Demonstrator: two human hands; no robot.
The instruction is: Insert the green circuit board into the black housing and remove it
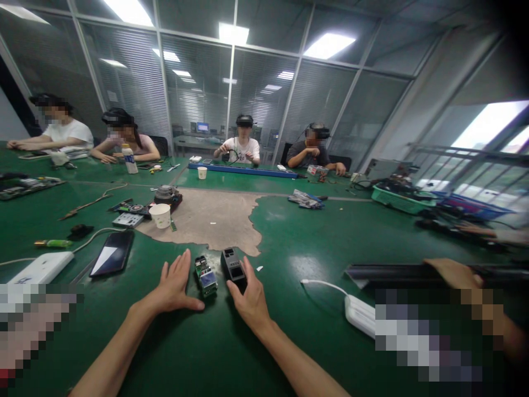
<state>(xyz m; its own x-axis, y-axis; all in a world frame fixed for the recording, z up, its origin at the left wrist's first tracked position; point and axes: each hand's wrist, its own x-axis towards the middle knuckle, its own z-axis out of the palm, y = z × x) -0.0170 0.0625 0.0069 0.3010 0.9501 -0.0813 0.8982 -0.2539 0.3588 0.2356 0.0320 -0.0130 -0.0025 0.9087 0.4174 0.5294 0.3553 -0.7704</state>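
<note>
On the green table [289, 336], a small module with a circuit board and a blue part [206, 277] lies between the two hands. My left hand [176, 284] rests just left of it, fingers and thumb spread, holding nothing. Right of the module, my right hand [250, 295] has its thumb and fingers round the near end of a black plastic housing [230, 258] with rectangular openings. A narrow gap separates the housing from the module.
A black phone [112, 253] and white power strip [45, 269] lie left. Beyond stand a paper cup [160, 215] and electronic parts. At right are a white adapter [359, 315], a dark bar under another person's hand [452, 274] and a green basket [403, 202]. Several people sit opposite.
</note>
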